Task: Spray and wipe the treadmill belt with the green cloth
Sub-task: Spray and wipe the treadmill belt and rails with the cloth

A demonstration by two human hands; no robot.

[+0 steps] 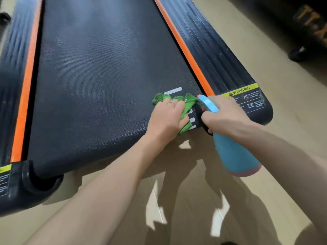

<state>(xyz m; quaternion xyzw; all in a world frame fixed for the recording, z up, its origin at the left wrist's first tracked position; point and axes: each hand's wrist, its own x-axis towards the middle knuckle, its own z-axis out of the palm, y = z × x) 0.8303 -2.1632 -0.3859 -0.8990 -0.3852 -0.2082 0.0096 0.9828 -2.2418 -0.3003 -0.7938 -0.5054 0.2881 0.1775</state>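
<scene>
Both hands are working at the lower right of the frame: the left hand (168, 115) is pressing the bunched green cloth (184, 101) flat onto the treadmill belt (99, 73), fingers closed over it, while the right hand (224, 115) is gripping a blue spray bottle (235, 152), nozzle pointing up-frame. Most of the belt is stretching away toward the upper left, its long axis running up the frame, so the cloth hand is sitting nearer the unwiped stretch.
</scene>
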